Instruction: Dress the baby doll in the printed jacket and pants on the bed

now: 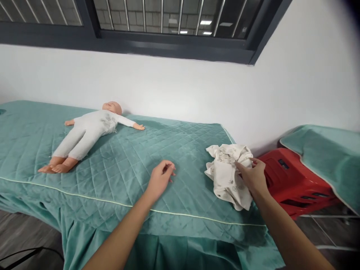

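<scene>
A crumpled white baby garment (229,174) with small dark snaps or dots lies in a heap near the right end of the green quilted bed cover (180,195). My right hand (253,172) reaches over its right side, thumb and fingers closed on the fabric. To the left, my left hand (163,174) hovers above the cover, fingers loosely curled and apart, nothing visible in them. A baby doll (91,129) in a white suit lies on its back farther left, arms spread, bare feet toward the front edge.
A red plastic stool (292,180) stands just beyond the bed's right end, partly under another green cloth (326,157). Behind the bed rises a white wall (180,86) with a dark-framed barred window (174,47). A black cable (36,249) shows at lower left.
</scene>
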Tool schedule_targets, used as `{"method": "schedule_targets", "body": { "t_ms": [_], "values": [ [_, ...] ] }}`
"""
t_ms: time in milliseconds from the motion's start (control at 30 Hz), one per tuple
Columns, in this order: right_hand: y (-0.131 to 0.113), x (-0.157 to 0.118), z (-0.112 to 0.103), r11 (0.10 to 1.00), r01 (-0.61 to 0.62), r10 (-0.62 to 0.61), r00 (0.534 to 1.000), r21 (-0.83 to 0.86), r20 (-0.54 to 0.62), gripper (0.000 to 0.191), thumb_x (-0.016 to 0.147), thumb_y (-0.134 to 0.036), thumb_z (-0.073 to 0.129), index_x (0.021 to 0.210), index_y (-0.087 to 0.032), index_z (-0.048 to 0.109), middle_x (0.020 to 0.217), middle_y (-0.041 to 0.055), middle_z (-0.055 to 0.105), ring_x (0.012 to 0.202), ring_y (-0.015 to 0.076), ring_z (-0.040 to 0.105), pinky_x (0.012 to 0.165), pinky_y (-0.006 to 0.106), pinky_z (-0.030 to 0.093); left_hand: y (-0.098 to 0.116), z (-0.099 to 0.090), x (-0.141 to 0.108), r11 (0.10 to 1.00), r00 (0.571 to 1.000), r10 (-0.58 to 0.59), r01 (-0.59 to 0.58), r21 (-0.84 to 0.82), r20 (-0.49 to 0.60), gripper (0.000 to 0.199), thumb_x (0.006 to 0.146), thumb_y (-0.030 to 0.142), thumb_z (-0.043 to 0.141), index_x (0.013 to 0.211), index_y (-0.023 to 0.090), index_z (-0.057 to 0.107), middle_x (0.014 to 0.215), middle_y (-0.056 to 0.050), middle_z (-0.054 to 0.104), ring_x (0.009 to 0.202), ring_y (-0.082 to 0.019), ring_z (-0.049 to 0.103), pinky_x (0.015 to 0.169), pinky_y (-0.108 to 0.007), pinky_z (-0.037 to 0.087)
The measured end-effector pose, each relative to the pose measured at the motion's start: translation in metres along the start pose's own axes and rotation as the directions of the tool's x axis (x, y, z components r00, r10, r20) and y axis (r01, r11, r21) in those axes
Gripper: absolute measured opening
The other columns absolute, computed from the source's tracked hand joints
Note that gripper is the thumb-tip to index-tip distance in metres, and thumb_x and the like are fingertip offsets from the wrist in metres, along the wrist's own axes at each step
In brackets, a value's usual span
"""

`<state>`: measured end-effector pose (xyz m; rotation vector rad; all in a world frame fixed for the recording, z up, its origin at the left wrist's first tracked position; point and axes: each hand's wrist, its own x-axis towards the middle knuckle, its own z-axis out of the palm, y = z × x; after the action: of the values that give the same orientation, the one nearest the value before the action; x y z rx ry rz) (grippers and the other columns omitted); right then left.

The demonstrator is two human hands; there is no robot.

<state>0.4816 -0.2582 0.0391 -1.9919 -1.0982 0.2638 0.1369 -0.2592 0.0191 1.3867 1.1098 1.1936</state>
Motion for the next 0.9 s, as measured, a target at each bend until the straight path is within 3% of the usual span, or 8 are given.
{"method": "schedule_targets", "body": {
  "t_ms": [100, 233, 367, 467, 533, 667, 800, 900],
  "values": [
    [-0.027, 0.002, 0.009, 0.965, -0.199, 0.188, 0.979, 0.173, 0.074, 0.075, 0.07, -0.039, 0.073, 0.134, -0.016, 0.043, 0.105, 0.0126, 0.062, 0.063, 0.0179, 0.059, 0.053, 0.031, 0.049, -0.011, -0.004, 0.011, 0.959, 0.993, -0.1, 0.077, -0.272, -0.069, 0.031, 0.088, 0.048, 0.062, 0.091, 0.018, 0.063, 0.088, -0.004, 0.066, 0.072, -0.015, 0.064, 0.057, -0.025, 0.051],
    [-0.083, -0.016, 0.022, 0.919, -0.131, -0.006, 0.939, 0.373, 0.345, 0.06, 0.072, -0.037, 0.072, 0.127, -0.028, 0.049, 0.093, 0.0004, 0.064, 0.057, 0.0148, 0.056, 0.041, 0.023, 0.04, -0.018, -0.008, 0.008, 0.882, 0.982, -0.09, 0.001, -0.472, -0.167, 0.028, 0.084, 0.042, 0.07, 0.102, 0.021, 0.066, 0.109, -0.007, 0.069, 0.1, -0.02, 0.067, 0.085, -0.033, 0.056],
    [-0.144, -0.042, 0.041, 0.893, 0.026, -0.328, 0.722, 0.449, 0.61, 0.049, 0.077, -0.037, 0.071, 0.123, -0.031, 0.055, 0.109, 0.0, 0.067, 0.062, 0.0136, 0.059, 0.048, 0.024, 0.046, -0.024, -0.009, 0.01, 0.834, 0.968, -0.06, -0.084, -0.545, -0.242, 0.049, 0.08, 0.035, 0.077, 0.125, 0.029, 0.061, 0.147, -0.005, 0.053, 0.136, -0.025, 0.049, 0.111, -0.038, 0.042],
    [-0.176, -0.042, 0.055, 0.863, 0.166, -0.489, 0.506, 0.477, 0.71, 0.042, 0.08, -0.032, 0.068, 0.121, -0.031, 0.061, 0.123, 0.0006, 0.065, 0.086, 0.0189, 0.065, 0.071, 0.031, 0.055, -0.027, -0.011, 0.012, 0.81, 0.968, -0.045, -0.11, -0.576, -0.248, 0.054, 0.078, 0.032, 0.078, 0.129, 0.029, 0.059, 0.142, -0.006, 0.057, 0.132, -0.026, 0.052, 0.11, -0.038, 0.041],
    [-0.19, -0.034, 0.064, 0.827, 0.271, -0.563, 0.415, 0.493, 0.715, 0.037, 0.08, -0.027, 0.066, 0.118, -0.028, 0.065, 0.127, 0.0017, 0.065, 0.107, 0.0238, 0.064, 0.093, 0.039, 0.052, -0.028, -0.012, 0.012, 0.782, 0.973, -0.075, -0.079, -0.618, -0.219, 0.05, 0.078, 0.032, 0.078, 0.124, 0.025, 0.062, 0.129, -0.007, 0.065, 0.122, -0.026, 0.059, 0.105, -0.04, 0.044],
    [-0.202, -0.031, 0.074, 0.76, 0.415, -0.646, 0.395, 0.5, 0.654, 0.035, 0.085, -0.027, 0.061, 0.119, -0.027, 0.066, 0.136, 0.004, 0.06, 0.13, 0.0265, 0.053, 0.114, 0.046, 0.037, -0.026, -0.014, 0.011, 0.772, 0.986, -0.075, -0.037, -0.635, -0.148, 0.034, 0.075, 0.032, 0.081, 0.104, 0.019, 0.071, 0.127, -0.009, 0.065, 0.114, -0.026, 0.061, 0.098, -0.036, 0.047],
    [-0.189, -0.061, 0.084, 0.684, 0.57, -0.688, 0.297, 0.455, 0.662, 0.056, 0.086, -0.042, 0.069, 0.138, -0.03, 0.051, 0.154, 0.0064, 0.044, 0.14, 0.0285, 0.043, 0.114, 0.05, 0.039, -0.026, -0.014, 0.012, 0.752, 0.988, -0.049, -0.062, -0.657, -0.148, 0.024, 0.082, 0.041, 0.074, 0.085, 0.017, 0.071, 0.127, -0.007, 0.064, 0.111, -0.022, 0.061, 0.091, -0.029, 0.047],
    [-0.168, -0.086, 0.096, 0.552, 0.784, -0.772, 0.351, 0.284, 0.53, 0.049, 0.076, -0.035, 0.08, 0.118, -0.023, 0.058, 0.152, 0.0124, 0.043, 0.143, 0.0342, 0.037, 0.116, 0.057, 0.034, -0.026, -0.013, 0.013, 0.707, 0.987, -0.083, -0.042, -0.706, -0.141, 0.027, 0.083, 0.044, 0.073, 0.085, 0.017, 0.07, 0.11, -0.006, 0.069, 0.098, -0.019, 0.063, 0.083, -0.027, 0.048]
  ]
}}
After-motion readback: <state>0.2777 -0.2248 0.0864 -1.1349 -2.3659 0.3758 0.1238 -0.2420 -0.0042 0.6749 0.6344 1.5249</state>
